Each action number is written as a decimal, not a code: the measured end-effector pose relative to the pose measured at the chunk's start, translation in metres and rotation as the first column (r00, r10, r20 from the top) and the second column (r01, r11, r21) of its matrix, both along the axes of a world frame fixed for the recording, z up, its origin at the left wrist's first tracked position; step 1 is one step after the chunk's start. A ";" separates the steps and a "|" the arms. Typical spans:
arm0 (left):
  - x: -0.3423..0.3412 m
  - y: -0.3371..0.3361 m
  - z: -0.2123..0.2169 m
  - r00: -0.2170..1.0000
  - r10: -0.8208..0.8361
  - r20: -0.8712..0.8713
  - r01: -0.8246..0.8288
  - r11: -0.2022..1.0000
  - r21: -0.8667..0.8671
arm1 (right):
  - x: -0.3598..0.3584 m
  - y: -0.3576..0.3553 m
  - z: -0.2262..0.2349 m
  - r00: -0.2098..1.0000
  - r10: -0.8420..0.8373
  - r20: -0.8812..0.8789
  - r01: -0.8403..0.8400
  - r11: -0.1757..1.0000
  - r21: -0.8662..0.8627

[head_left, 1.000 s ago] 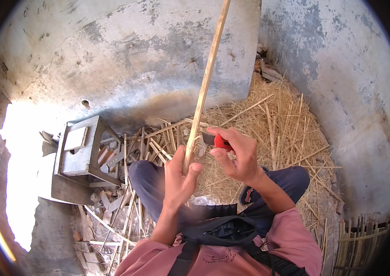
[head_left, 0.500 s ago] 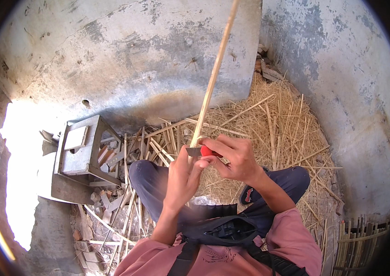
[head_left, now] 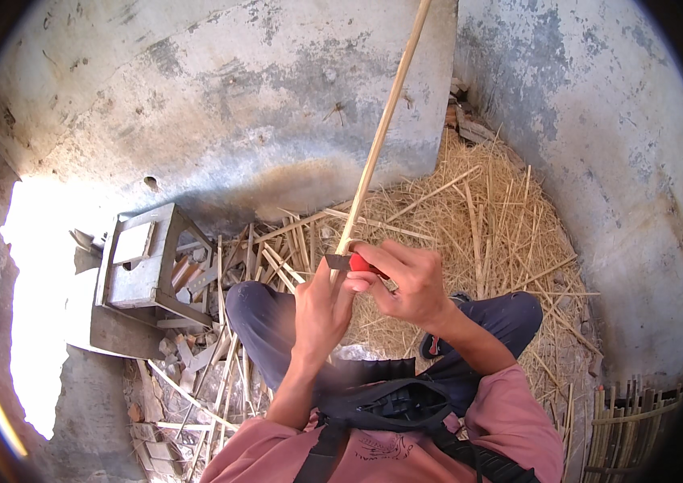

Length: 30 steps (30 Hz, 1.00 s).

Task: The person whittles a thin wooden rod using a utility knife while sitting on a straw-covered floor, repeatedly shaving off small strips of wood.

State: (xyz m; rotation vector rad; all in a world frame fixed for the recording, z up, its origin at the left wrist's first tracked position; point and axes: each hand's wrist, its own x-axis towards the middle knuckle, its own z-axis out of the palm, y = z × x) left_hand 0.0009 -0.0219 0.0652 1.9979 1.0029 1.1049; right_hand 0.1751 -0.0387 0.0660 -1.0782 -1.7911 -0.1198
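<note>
A long pale strip of split bamboo or wood (head_left: 379, 133) slants up and away from my hands, past the top of the view. Its near end lies between the thumb and fingers of my left hand (head_left: 319, 310), which is closed on it. My right hand (head_left: 410, 282) grips a knife by its red handle (head_left: 362, 264). The knife's short, dark, flat blade (head_left: 337, 262) points left and lies across the strip, close to my left fingers. Part of the handle is hidden under my right fingers.
Straw-like shavings and loose strips (head_left: 502, 217) cover the floor ahead and to the right. A wooden stool (head_left: 136, 262) lies on its side at left, near rubble. Worn walls (head_left: 237, 105) stand close around. A bundle of upright sticks (head_left: 631, 427) is at the lower right.
The strip's far part has swung slightly to the right. Both hands stay almost in place, with the knife still across the strip.
</note>
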 end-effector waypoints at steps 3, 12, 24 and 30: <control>0.002 0.000 -0.003 0.999 0.037 -0.010 -0.037 0.999 -0.010 | -0.003 -0.001 -0.002 0.999 -0.035 0.000 0.035 0.999 0.009; 0.007 0.000 -0.004 0.994 0.110 -0.019 -0.110 0.994 0.007 | -0.007 -0.001 -0.008 0.994 -0.113 0.012 0.113 0.993 0.015; 0.002 0.002 -0.011 0.996 0.074 0.050 -0.069 0.993 -0.096 | -0.012 0.009 -0.019 0.985 0.037 -0.166 -0.047 0.997 -0.058; -0.001 0.002 -0.010 0.992 0.029 0.125 0.000 0.973 -0.231 | -0.009 0.013 -0.019 0.985 0.056 -0.166 -0.076 0.990 -0.115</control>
